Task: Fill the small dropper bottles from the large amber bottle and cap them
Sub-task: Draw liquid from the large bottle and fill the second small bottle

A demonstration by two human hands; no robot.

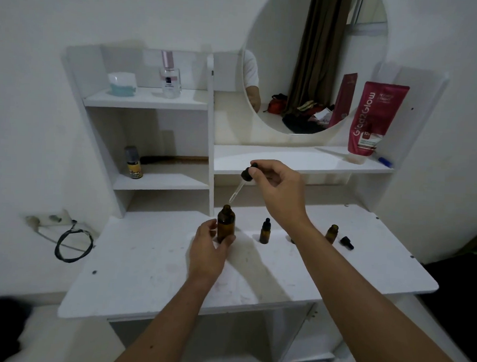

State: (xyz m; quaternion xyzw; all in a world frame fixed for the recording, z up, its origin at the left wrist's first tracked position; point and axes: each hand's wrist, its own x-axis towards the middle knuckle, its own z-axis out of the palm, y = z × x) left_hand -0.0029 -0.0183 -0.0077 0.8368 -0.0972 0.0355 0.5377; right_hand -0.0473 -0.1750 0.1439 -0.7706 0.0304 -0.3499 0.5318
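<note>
A coiled black cable (72,244) hangs off the far left edge of the white desk (151,270), and on the lower left shelf stands a small yellow-labelled bottle (134,164); the shelf above it carries a pale jar (122,84) and a clear perfume bottle (171,75). Near the desk's middle the left hand (208,249) grips the base of the large amber bottle (226,224), its fingers curled round the glass; the bottle stands upright with its neck uncapped. Just above and right of that neck, the right hand (279,186) pinches the black bulb of a dropper (242,185) between thumb and fingers, the glass pipette tilted down with its tip close over the bottle's mouth. Right of the large bottle stands 1 capped small dropper bottle (264,231). Further right, past the right forearm, an uncapped small amber bottle (331,233) stands with a loose black cap (346,242) lying just beside it. A red tube (371,118) leans on the upper right shelf.
</note>
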